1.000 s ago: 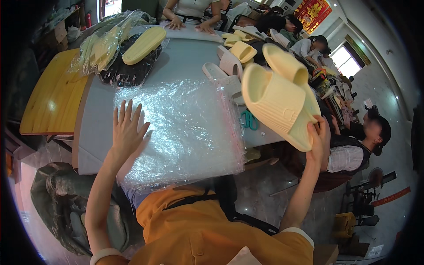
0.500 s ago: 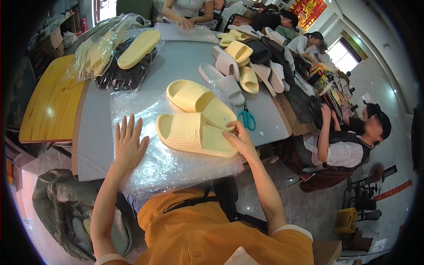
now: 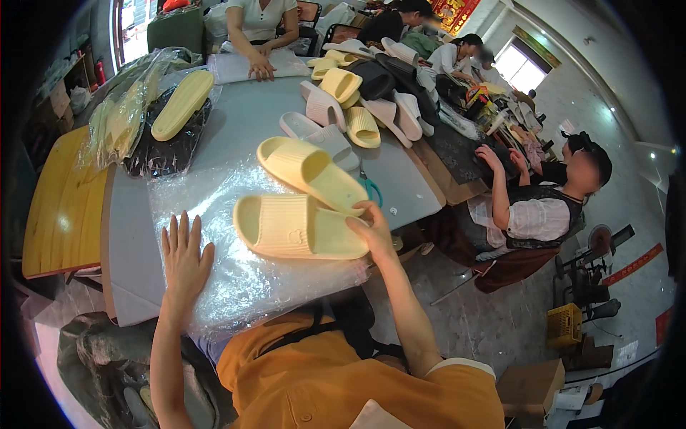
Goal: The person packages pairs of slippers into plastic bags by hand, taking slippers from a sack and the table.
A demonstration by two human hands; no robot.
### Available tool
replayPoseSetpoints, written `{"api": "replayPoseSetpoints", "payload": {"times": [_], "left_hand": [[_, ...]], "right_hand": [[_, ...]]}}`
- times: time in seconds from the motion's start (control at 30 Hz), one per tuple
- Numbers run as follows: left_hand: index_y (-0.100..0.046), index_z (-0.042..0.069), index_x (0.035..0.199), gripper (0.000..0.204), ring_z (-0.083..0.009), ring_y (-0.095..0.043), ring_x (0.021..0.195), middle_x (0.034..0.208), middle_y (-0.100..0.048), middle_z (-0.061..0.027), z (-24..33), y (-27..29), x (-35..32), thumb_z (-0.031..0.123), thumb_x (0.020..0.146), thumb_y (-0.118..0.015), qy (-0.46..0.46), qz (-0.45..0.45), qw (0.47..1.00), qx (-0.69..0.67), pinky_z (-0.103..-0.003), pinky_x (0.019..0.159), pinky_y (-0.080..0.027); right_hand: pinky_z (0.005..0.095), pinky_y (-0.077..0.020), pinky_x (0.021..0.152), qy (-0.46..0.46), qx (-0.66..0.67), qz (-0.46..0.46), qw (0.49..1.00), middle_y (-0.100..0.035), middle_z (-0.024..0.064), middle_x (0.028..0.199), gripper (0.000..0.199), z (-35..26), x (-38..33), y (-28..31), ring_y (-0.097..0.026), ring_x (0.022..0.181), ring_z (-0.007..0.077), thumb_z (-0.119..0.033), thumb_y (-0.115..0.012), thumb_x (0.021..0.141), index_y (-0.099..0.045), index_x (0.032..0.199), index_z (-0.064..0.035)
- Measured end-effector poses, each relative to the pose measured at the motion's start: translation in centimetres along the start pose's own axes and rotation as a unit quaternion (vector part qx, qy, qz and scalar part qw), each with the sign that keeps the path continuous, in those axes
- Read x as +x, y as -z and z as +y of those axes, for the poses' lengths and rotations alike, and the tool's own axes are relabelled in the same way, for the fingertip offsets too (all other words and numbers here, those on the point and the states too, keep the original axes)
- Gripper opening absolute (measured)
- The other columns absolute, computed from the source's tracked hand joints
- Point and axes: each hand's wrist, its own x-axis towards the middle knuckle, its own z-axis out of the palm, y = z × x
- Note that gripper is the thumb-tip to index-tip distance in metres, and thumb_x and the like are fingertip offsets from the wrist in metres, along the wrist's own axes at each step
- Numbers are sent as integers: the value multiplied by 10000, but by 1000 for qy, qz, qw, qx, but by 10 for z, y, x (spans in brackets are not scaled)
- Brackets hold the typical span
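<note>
pale yellow slippers [image 3: 300, 227] under right hand [image 3: 371, 230], near table edge [image 3: 429, 211].

Two pale yellow slippers [image 3: 304, 207] look like matt, ribbed foam. The clear plastic bag [image 3: 236, 279] beneath is glossy and crinkled. The grey bench [image 3: 128, 243] is smooth and matt.

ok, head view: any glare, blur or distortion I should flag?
Head view: strong fisheye, table edges bow and corners go black; glare off the clear plastic sheet; window blown out; both hands, left hand and right hand, and the yellow slippers look sharp.
</note>
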Motion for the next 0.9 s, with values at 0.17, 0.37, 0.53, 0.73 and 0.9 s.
{"api": "replayPoseSetpoints", "payload": {"times": [0.17, 0.37, 0.53, 0.73, 0.9], "left_hand": [[-431, 26, 1485, 603, -410, -207, 1500, 1592, -309, -225, -1, 3, 1, 311, 964, -542, -7, 4, 1000, 4, -539, 1229, -101], [-431, 27, 1485, 601, -411, -206, 1501, 1591, -311, -225, -1, -1, 4, 307, 965, -540, -6, -4, 1000, 5, -537, 1230, -102], [-434, 18, 1481, 604, -412, -210, 1498, 1586, -318, -227, 1, 2, 6, 312, 964, -544, -9, -8, 1000, 9, -538, 1229, -104], [-441, -3, 1466, 601, -417, -212, 1497, 1586, -313, -235, 1, 3, 0, 293, 954, -546, -2, -10, 1000, -1, -552, 1223, -109], [-436, 12, 1473, 600, -412, -207, 1500, 1589, -309, -232, 2, 6, 0, 293, 955, -550, -6, -3, 1000, -13, -544, 1226, -104]], "right_hand": [[318, -487, 906, 84, 121, 137, 980, -600, 64, 1149, 402, -13, -1, 44, -581, 1067, 163, -76, -737, 881, -530, 1225, -99], [377, -496, 950, 215, 199, 349, 890, -540, 100, 1274, 422, -33, 13, 92, -557, 1149, 230, -109, -700, 932, -459, 1277, -90], [443, -548, 919, 244, 191, 476, 823, -539, 130, 1283, 492, -44, 60, 135, -590, 1155, 285, -169, -696, 939, -403, 1324, -76], [438, -564, 864, 233, 145, 591, 758, -612, 198, 1237, 465, 3, 122, 186, -648, 1027, 329, -100, -728, 878, -543, 1295, -9], [247, -516, 705, 8, 59, 375, 925, -632, 101, 1066, 538, 52, 116, 181, -614, 822, 128, -50, -658, 911, -474, 1416, -41]]}}
